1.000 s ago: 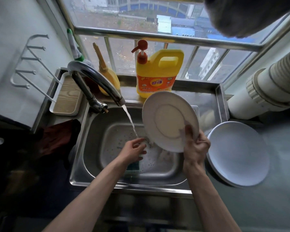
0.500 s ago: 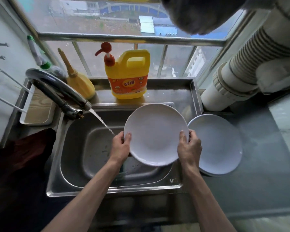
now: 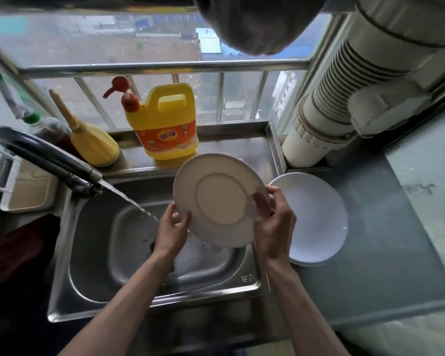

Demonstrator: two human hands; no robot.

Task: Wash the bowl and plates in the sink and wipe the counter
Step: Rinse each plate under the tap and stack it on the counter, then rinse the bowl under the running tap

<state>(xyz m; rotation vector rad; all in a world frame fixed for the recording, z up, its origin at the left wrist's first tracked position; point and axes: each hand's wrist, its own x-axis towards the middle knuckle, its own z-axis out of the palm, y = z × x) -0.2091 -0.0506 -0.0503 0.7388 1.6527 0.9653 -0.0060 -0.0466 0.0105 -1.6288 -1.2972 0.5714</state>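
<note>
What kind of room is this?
Most likely a home kitchen: there is a steel sink with a running tap, a yellow dish soap bottle on the ledge, and a plate held over the sink.

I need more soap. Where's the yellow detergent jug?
Head view: the detergent jug stands on the steel ledge behind the sink, left of centre, right of the yellow brush.

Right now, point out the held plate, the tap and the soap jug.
held plate [image 3: 221, 201]: head view, middle of its underside, inside the foot ring.
tap [image 3: 44, 158]: head view, midway along the curved spout.
soap jug [image 3: 168, 140]: head view, on the orange label.
</note>
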